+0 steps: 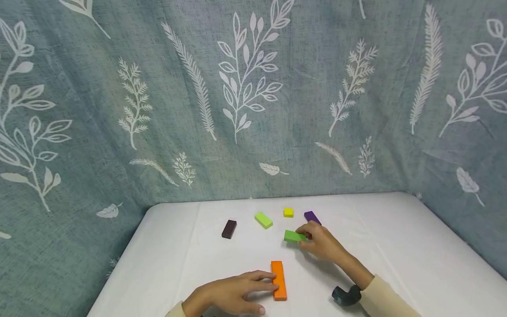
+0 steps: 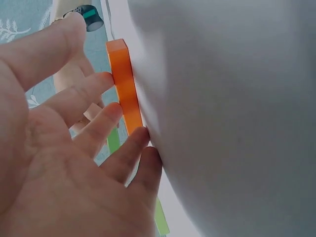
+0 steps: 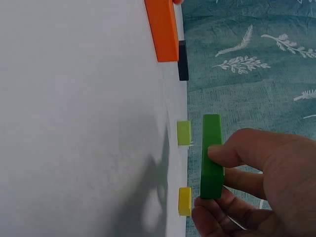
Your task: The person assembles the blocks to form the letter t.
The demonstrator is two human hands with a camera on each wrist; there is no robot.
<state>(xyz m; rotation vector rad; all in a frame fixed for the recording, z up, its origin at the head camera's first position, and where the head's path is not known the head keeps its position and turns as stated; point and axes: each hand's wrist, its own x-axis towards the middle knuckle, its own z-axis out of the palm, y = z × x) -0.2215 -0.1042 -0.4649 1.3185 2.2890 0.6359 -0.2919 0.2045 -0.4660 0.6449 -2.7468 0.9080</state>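
In the head view, my right hand (image 1: 321, 241) pinches a green block (image 1: 293, 236) between thumb and fingers. The right wrist view shows the thumb on one face of that green block (image 3: 212, 168), which is held off the white table, a shadow falling below. My left hand (image 1: 233, 294) has its fingers extended, fingertips touching the long side of an orange block (image 1: 279, 281) that lies on the table. From the left wrist, the orange block (image 2: 124, 84) is seen against the fingertips, with no thumb around it.
Toward the back of the table (image 1: 166, 246) lie a dark brown block (image 1: 229, 229), a light green block (image 1: 263, 219), a yellow block (image 1: 288, 212) and a purple block (image 1: 312, 217), partly behind my right hand. A black wrist device (image 1: 346, 295) sits by the right sleeve. A patterned cloth (image 1: 253, 110) hangs behind.
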